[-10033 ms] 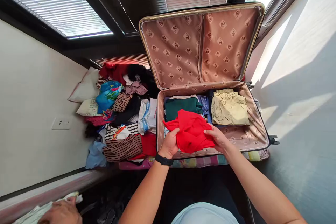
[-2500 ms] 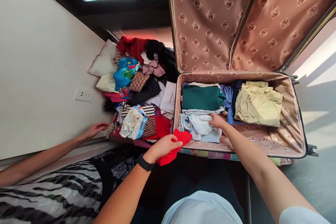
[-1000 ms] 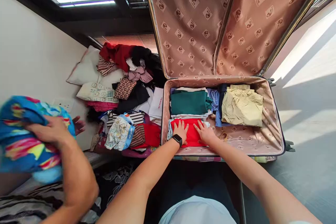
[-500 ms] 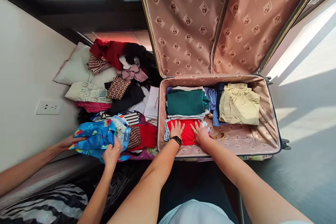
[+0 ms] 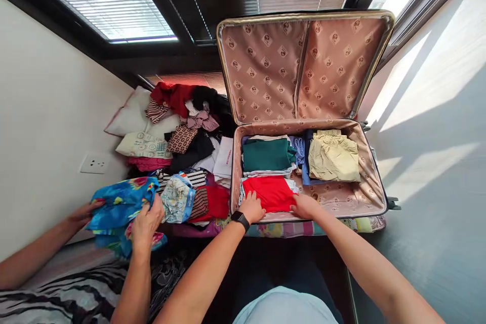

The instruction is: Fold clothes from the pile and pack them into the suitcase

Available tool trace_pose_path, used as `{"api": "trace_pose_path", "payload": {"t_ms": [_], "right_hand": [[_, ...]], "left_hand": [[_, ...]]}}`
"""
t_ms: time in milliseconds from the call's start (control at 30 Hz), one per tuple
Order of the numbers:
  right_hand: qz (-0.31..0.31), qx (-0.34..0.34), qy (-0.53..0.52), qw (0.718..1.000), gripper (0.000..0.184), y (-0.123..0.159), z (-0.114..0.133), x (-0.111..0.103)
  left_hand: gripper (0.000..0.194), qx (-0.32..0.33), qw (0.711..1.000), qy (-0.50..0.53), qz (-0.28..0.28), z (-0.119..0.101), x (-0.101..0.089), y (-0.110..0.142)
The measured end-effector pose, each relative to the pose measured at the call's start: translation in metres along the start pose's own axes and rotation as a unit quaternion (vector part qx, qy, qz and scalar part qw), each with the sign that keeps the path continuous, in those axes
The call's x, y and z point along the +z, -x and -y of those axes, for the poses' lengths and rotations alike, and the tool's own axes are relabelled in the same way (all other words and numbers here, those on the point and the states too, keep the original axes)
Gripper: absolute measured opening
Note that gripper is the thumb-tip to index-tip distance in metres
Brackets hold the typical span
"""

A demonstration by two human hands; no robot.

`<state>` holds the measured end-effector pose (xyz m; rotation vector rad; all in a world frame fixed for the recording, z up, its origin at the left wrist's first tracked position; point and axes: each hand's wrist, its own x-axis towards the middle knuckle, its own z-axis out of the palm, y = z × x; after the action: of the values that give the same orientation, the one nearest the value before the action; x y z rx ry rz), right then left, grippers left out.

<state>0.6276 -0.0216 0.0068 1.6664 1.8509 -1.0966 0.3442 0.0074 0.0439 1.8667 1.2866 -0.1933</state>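
Note:
An open suitcase [image 5: 370, 182] with patterned pink lining lies in front of me, its lid [image 5: 304, 68] standing up. A folded red garment [image 5: 270, 193] lies flat in the near left corner. My left hand [image 5: 251, 208], with a black watch on the wrist, rests at the garment's near left edge. My right hand [image 5: 305, 206] rests at its near right edge. Neither hand grips it. Behind it lie a folded green garment [image 5: 266, 155] and a folded khaki garment [image 5: 333, 157].
A heap of loose clothes [image 5: 186, 147] and pillows [image 5: 131, 116] lies left of the suitcase. Another person's hands [image 5: 146, 220] hold a blue patterned cloth [image 5: 119, 205] at the lower left. A wall socket [image 5: 93, 164] is on the left wall.
My hands have slid back from the top of the red garment to its near edge. The view has tilted up. The other person has drawn the blue cloth closer.

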Motion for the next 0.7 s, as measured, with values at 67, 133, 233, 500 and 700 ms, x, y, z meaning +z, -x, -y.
{"api": "trace_pose_path", "payload": {"t_ms": [67, 133, 233, 500, 700], "right_hand": [[-0.033, 0.017, -0.018, 0.999, 0.051, 0.027, -0.018, 0.002], [-0.059, 0.044, -0.054, 0.996, 0.046, 0.049, -0.035, 0.008], [-0.084, 0.090, -0.107, 0.987, 0.044, 0.066, -0.049, 0.016], [-0.092, 0.072, -0.100, 0.988, 0.040, 0.062, -0.040, 0.015], [-0.108, 0.073, -0.082, 0.988, 0.043, 0.065, -0.039, 0.018]], "left_hand": [[0.050, -0.030, 0.997, -0.061, 0.021, -0.004, 0.013, -0.001], [0.050, -0.055, 0.992, -0.112, 0.034, 0.004, 0.022, 0.014], [0.058, -0.055, 0.990, -0.129, -0.019, 0.016, 0.035, 0.035], [0.039, -0.068, 0.986, 0.014, -0.150, 0.010, 0.036, 0.025], [0.028, -0.155, 0.892, 0.164, -0.391, 0.061, -0.050, 0.001]]}}
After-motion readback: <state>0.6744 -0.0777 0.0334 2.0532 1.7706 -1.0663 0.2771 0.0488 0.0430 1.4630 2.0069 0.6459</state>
